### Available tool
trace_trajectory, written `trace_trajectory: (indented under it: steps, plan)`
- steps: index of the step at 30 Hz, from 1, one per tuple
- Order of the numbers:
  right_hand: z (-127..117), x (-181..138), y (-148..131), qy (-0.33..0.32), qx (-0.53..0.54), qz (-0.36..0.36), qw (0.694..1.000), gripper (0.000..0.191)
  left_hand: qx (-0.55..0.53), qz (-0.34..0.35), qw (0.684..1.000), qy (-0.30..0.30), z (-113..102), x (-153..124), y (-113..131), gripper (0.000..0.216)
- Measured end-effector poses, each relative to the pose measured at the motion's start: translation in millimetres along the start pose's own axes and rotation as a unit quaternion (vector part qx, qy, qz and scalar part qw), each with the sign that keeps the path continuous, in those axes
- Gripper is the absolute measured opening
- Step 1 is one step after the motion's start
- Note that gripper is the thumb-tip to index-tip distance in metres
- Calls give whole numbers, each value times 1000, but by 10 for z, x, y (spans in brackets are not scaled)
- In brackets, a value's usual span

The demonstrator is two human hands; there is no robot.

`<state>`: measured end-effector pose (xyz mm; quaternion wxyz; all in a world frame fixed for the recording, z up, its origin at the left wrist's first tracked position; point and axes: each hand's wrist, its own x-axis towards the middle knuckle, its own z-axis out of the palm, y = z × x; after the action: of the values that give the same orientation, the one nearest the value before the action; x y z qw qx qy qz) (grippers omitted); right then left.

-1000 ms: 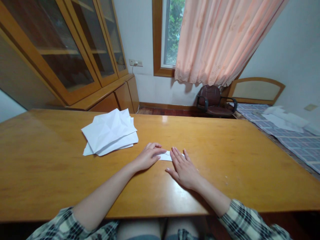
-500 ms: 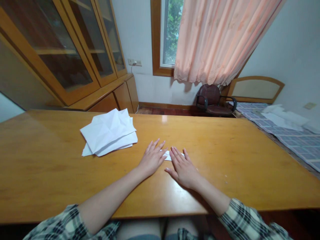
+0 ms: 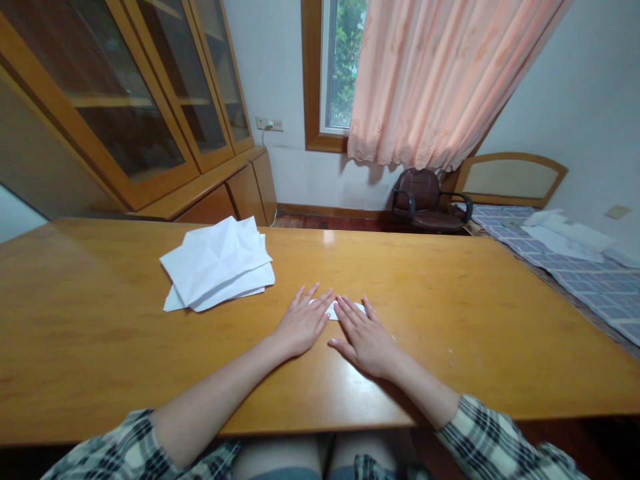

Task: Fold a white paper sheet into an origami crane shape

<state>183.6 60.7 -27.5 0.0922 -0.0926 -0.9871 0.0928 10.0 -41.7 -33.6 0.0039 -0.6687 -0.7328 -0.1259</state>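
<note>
A small folded piece of white paper (image 3: pixel 332 312) lies flat on the wooden table (image 3: pixel 410 273), mostly covered by my hands. My left hand (image 3: pixel 304 323) rests over its left end, palm down, fingers stretched and slightly spread. Over its right part lies my right hand (image 3: pixel 364 337), flat, with the thumb held out to the side. Only the middle strip and a few edges of the paper show between and around the fingers. Neither hand grasps anything.
A stack of creased white sheets (image 3: pixel 217 263) lies on the table left of my hands. Tiny white scraps (image 3: pixel 451 351) dot the tabletop at right. Beyond the table are a glass-door cabinet (image 3: pixel 150 87), an office chair (image 3: pixel 425 200) and a bed (image 3: pixel 565 260) with papers on it.
My left hand has slid slightly down and left across the folded paper. My right hand's fingertips have shifted a little left. The stack of sheets has not moved.
</note>
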Motion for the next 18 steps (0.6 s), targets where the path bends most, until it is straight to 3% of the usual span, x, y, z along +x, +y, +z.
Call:
trace_trajectory:
  steps: [18]
  plan:
    - [-67,8,34,-8,69,0,998,59,-12,-18,1000,-22,32,-14,-15,46]
